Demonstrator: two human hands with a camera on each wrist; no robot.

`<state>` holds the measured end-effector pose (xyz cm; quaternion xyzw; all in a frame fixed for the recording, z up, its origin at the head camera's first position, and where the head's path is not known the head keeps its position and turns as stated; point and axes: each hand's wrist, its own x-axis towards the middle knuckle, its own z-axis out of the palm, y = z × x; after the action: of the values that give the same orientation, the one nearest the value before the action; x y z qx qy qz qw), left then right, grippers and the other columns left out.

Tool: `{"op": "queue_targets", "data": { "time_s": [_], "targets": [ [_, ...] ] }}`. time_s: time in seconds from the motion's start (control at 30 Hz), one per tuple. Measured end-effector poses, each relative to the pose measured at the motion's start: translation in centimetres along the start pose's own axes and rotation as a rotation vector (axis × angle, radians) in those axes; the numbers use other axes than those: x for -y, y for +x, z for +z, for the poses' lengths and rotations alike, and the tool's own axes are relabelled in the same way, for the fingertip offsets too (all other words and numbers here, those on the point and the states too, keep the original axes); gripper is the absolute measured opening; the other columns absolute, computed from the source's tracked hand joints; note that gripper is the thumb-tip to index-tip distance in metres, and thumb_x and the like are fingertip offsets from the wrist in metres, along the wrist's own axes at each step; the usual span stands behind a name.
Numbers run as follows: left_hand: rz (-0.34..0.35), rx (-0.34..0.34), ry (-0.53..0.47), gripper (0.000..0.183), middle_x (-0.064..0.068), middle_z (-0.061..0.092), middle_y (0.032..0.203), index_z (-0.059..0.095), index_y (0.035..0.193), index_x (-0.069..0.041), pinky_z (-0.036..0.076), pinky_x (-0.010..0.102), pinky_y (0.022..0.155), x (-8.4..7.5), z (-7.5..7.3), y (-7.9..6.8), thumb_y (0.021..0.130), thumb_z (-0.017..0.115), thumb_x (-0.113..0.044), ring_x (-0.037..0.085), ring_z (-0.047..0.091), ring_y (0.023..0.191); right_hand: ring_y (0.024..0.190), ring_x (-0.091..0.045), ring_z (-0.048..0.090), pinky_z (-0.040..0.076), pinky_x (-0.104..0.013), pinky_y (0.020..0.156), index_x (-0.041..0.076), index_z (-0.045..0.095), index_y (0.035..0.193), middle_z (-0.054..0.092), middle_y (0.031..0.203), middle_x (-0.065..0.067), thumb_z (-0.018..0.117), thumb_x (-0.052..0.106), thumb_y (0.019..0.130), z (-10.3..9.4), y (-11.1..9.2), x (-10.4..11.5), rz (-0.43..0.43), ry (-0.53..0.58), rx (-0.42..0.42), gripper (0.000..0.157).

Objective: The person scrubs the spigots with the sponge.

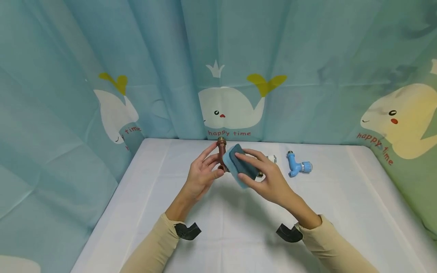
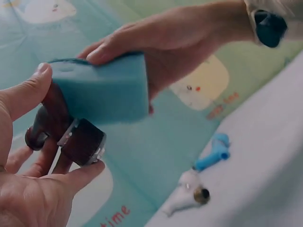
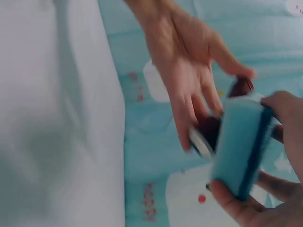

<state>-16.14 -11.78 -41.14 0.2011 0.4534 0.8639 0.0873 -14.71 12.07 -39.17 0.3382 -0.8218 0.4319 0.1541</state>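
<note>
My left hand (image 1: 200, 175) holds a brown-red faucet (image 1: 222, 151) upright above the table, its fingers and thumb around the ends. In the left wrist view the faucet's dark knob (image 2: 84, 142) lies between the fingertips. My right hand (image 1: 268, 178) grips a blue sponge (image 1: 244, 165) with a darker scouring side. The light side of the sponge (image 2: 104, 90) is against the faucet's body and covers part of it. In the right wrist view the sponge (image 3: 239, 146) is pinched between thumb and fingers.
A blue plastic faucet (image 1: 297, 165) lies on the white table (image 1: 201, 242) to the right. Partly behind the right hand is a white faucet (image 1: 272, 159) with a brass end. A teal curtain (image 1: 160, 68) with whale prints hangs along the table's back and sides.
</note>
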Motion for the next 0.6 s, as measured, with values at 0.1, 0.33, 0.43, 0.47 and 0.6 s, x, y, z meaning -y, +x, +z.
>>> {"op": "queue_targets", "data": {
  "time_s": [0.1,0.33,0.43,0.47,0.6],
  "targets": [
    [-0.006,-0.007,-0.027,0.104,0.013,0.06,0.13,0.023,0.162,-0.004,0.057,0.029,0.092,0.0,0.2,0.2,0.081,0.088,-0.01,0.023,0.058,0.122,0.112,-0.027,0.064,0.061,-0.044,0.078,0.017,0.064,0.142,0.05,0.15,-0.012,0.081,0.013,0.089,0.4,-0.1,-0.1,-0.034,-0.028,-0.025,0.056],
    [-0.01,-0.031,-0.044,0.107,0.013,0.06,0.128,0.021,0.162,-0.005,0.057,0.028,0.093,0.2,0.1,0.3,0.08,0.09,-0.012,0.022,0.059,0.12,0.116,-0.033,0.062,0.061,-0.049,0.08,0.015,0.066,0.139,0.052,0.148,-0.015,0.083,0.009,0.085,1.1,-0.4,-0.5,-0.072,-0.053,-0.103,0.058],
    [-0.011,-0.038,-0.052,0.108,0.014,0.059,0.129,0.021,0.163,-0.006,0.056,0.028,0.093,0.0,0.2,0.3,0.079,0.09,-0.013,0.022,0.058,0.119,0.118,-0.032,0.06,0.06,-0.049,0.084,0.015,0.066,0.14,0.05,0.15,-0.016,0.083,0.01,0.085,1.5,-0.5,-0.4,-0.096,-0.063,-0.102,0.058],
    [-0.014,-0.041,-0.061,0.109,0.015,0.058,0.13,0.02,0.163,-0.007,0.056,0.03,0.094,0.0,0.3,0.3,0.079,0.09,-0.014,0.023,0.059,0.12,0.117,-0.033,0.06,0.06,-0.049,0.083,0.015,0.066,0.139,0.05,0.15,-0.017,0.084,0.01,0.084,1.6,-0.6,-0.5,-0.099,-0.084,-0.108,0.057],
    [-0.025,-0.052,-0.106,0.113,0.021,0.053,0.134,0.015,0.165,-0.01,0.054,0.04,0.1,-0.1,0.2,0.2,0.08,0.09,-0.015,0.025,0.058,0.125,0.113,-0.033,0.06,0.061,-0.049,0.078,0.015,0.067,0.138,0.05,0.15,-0.018,0.085,0.009,0.083,1.3,-0.9,-1.2,-0.085,-0.129,-0.134,0.058]
  ]
}}
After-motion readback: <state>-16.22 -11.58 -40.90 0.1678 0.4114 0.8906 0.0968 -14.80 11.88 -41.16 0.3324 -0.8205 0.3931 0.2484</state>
